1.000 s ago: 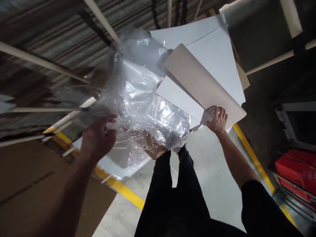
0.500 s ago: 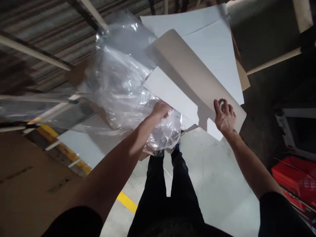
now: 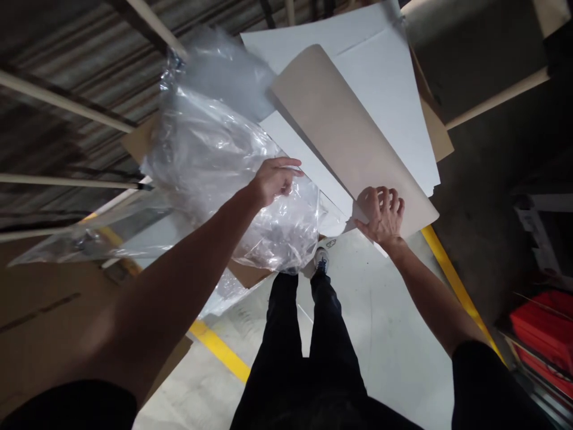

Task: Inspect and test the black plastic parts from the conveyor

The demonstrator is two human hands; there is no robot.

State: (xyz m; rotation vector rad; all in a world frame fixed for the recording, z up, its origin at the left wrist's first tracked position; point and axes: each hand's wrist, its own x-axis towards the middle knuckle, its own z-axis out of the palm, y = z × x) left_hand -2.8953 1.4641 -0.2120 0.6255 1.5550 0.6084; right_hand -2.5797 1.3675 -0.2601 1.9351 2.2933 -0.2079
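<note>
A large sheet of thin card, grey-brown on the side facing me, is curled over above a stack of white sheets. My right hand rests on the lower end of the curled card, its fingers spread and bent, its thumb by the edge. Clear plastic film lies crumpled to the left, partly over the stack. Over the film's right edge is my left hand, index finger stretched out and the others bent, beside a white strip of the sheet. No film shows clearly pinched in it.
Brown cardboard sticks out under the stack. Pale poles stand at the left, with one more pole at the right. Yellow lines cross the floor. A red box is at the lower right.
My left hand has moved up and left, its index finger now stretched out. My right hand has slid left along the curled card, which covers more of the white strip.
</note>
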